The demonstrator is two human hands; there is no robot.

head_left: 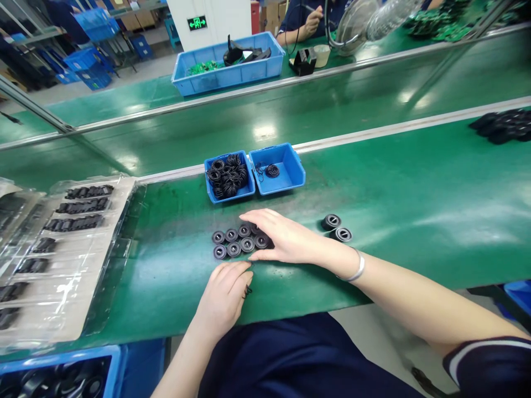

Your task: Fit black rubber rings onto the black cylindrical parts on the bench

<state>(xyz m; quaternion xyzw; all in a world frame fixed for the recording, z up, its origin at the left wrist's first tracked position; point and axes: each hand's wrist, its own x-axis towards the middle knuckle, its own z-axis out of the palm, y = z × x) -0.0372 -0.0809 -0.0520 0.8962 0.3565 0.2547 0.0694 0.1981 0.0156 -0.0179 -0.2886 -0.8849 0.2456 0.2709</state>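
Note:
Small round black parts, each with a slot-like mark on top, stand in two rows on the green work surface. My right hand cups the right end of these rows, thumb on the near side and fingers on the far side, spread apart. It hides some of the parts. Just in front of the rows, my left hand is curled, with thin black rings showing at its fingers. Two more round parts stand to the right, beyond my right forearm.
Behind the rows stand a blue bin full of black rings and another blue bin with a few. Clear plastic trays of black parts lie left. Black pieces lie far right. Across the bench a co-worker's hand is visible.

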